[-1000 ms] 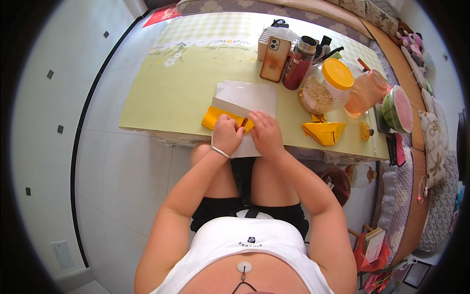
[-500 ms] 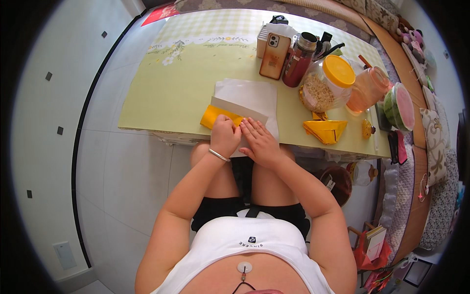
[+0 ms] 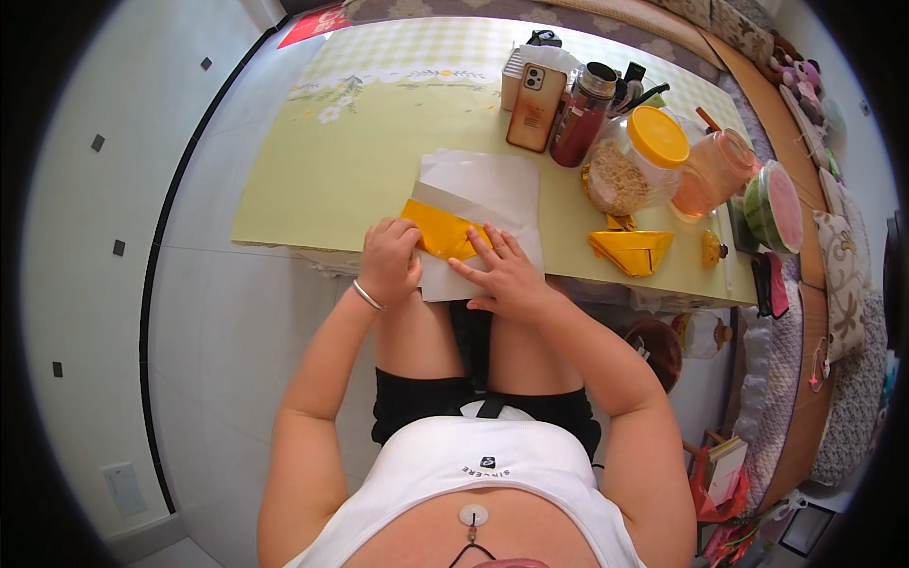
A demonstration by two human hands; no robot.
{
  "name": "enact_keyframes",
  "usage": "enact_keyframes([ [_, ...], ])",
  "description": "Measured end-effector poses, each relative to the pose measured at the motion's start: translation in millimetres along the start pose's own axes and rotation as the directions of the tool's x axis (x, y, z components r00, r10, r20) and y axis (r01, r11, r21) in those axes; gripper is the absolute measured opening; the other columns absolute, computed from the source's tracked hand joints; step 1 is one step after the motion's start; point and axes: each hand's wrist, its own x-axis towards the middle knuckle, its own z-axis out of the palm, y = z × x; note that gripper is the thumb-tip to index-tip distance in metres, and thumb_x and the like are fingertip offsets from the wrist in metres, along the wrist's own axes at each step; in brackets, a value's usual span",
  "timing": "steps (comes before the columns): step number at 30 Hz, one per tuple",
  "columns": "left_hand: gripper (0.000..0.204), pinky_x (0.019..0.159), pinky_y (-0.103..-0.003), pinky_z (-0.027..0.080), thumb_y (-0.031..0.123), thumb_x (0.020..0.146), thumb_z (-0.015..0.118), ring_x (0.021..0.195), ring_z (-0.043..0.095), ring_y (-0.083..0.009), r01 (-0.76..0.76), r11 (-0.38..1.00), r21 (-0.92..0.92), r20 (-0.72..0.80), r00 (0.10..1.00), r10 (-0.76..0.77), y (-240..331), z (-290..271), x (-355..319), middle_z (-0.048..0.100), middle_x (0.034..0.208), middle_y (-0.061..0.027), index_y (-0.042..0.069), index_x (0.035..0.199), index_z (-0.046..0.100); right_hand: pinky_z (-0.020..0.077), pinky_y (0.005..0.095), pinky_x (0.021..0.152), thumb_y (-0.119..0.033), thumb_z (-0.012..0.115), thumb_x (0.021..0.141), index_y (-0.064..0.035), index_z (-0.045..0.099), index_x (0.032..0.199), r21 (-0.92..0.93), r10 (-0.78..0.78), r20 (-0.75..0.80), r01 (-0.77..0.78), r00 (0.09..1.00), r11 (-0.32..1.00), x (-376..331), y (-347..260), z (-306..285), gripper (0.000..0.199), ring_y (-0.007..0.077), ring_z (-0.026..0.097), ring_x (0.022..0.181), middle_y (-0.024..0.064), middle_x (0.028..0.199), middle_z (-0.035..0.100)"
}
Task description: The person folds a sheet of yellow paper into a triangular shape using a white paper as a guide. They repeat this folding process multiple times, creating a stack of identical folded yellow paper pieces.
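Observation:
A sheet of shiny gold paper (image 3: 437, 227), with a folded-over grey-white strip along its far side, lies on white sheets of paper (image 3: 492, 173) at the table's near edge. My left hand (image 3: 388, 263) is closed, its curled fingers pinching the left end of the gold paper. Spread fingers of my right hand (image 3: 509, 276) rest on the paper's right end and press it against the white sheets. To the right sits a folded gold paper piece (image 3: 632, 252), shaped like a boat.
Behind it stand a yellow-lidded jar of grain-like flakes (image 3: 620, 170), a pink plastic jug (image 3: 715, 170), a dark red thermos (image 3: 578, 123) and an upright phone (image 3: 536, 106). A cut watermelon (image 3: 775, 206) and a small amber jar (image 3: 712, 249) are farther right.
My left hand has moved left and nearer to me, out to the paper's left end. My right hand's fingers have spread apart. More of the gold surface shows between the hands.

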Motion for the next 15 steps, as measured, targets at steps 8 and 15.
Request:
enact_keyframes([
  [8,0.036,0.100,-0.044,0.044,0.001,0.074,0.064,0.109,0.061,-0.0295,-0.334,0.939,0.083,0.042,0.942,0.332,-24.4,-7.0,0.6,0.066,0.114,-0.0106,0.004,0.109,0.067,0.0181,0.0541,0.121,-0.037,0.073,0.087,-0.0144,0.060,0.133,0.358,0.020,0.070,-0.043,0.997,0.933,2.9,24.5,-11.0,0.053,0.0381,0.025,0.149,0.0195,0.154,0.042],
  [15,0.019,0.087,-0.039,0.050,0.010,0.080,0.064,0.097,0.064,-0.0254,-0.438,0.891,0.120,0.040,0.899,0.436,-16.2,8.2,-3.8,0.068,0.105,-0.0073,0.007,0.099,0.068,0.0311,0.0499,0.117,-0.013,0.071,0.085,-0.0073,0.066,0.107,0.288,-0.030,-0.026,0.036,0.999,0.957,16.1,63.9,-15.6,0.023,0.0326,0.050,0.134,0.0085,0.136,0.062],
])
